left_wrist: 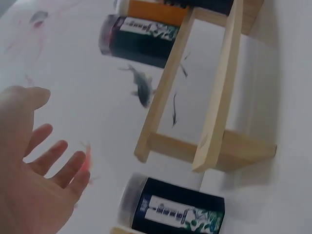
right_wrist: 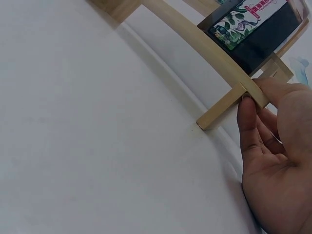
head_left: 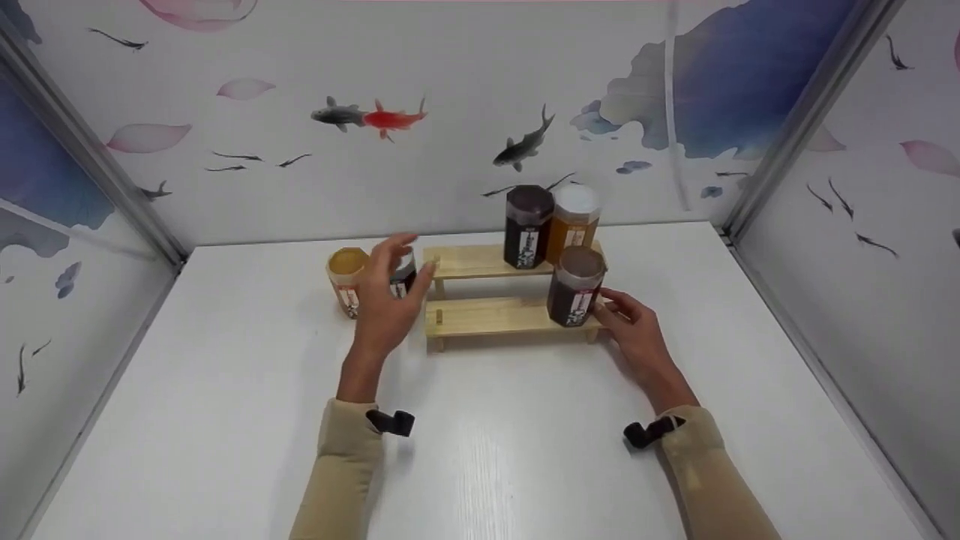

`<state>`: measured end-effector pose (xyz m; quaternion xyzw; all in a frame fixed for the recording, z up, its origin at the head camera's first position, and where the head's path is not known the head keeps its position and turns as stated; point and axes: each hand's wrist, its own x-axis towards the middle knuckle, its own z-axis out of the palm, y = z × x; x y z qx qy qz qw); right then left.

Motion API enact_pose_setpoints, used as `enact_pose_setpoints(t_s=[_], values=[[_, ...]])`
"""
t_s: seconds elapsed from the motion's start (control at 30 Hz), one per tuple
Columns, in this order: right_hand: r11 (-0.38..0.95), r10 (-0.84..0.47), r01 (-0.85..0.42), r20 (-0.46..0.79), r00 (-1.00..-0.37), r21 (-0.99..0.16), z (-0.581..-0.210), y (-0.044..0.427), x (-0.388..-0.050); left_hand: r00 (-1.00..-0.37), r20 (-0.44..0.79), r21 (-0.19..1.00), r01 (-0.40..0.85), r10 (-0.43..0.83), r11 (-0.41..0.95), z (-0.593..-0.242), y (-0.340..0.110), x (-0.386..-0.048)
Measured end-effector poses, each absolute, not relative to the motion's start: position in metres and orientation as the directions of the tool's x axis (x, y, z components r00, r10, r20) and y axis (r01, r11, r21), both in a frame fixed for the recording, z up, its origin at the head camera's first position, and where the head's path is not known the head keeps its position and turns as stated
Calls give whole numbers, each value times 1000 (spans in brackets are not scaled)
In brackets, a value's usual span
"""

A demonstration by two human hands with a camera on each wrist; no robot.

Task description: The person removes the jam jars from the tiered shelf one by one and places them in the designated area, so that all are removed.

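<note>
Fingers (head_left: 627,301) (right hand (head_left: 643,339)) pinch rack (head_left: 491,317) beside dark jar (head_left: 574,292).

I can't read a word from here: the labels (head_left: 582,303) on the front jar (head_left: 564,291), the dark back jar (head_left: 529,223) and its amber neighbour (head_left: 574,223) bear characters, all too small or blurred.

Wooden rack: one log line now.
left hand: empty; right hand: pinching two-tier wooden rack, lower shelf; rack: three labelled jars; left of rack: two labelled jars
</note>
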<state>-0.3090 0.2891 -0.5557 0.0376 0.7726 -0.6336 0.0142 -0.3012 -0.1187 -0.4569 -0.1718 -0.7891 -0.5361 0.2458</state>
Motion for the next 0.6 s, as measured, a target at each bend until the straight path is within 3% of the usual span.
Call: enact_pose_setpoints(t_s=[0.3, 0.6], values=[[168, 36, 70, -64, -997, -983, -556, 290, -307, -836, 403, 790, 523, 373, 319, -479, -50, -292], [153, 33, 53, -49, -998, -987, -556, 289, -307, -834, 294, 823, 469, 466, 320, -494, 4, -292]])
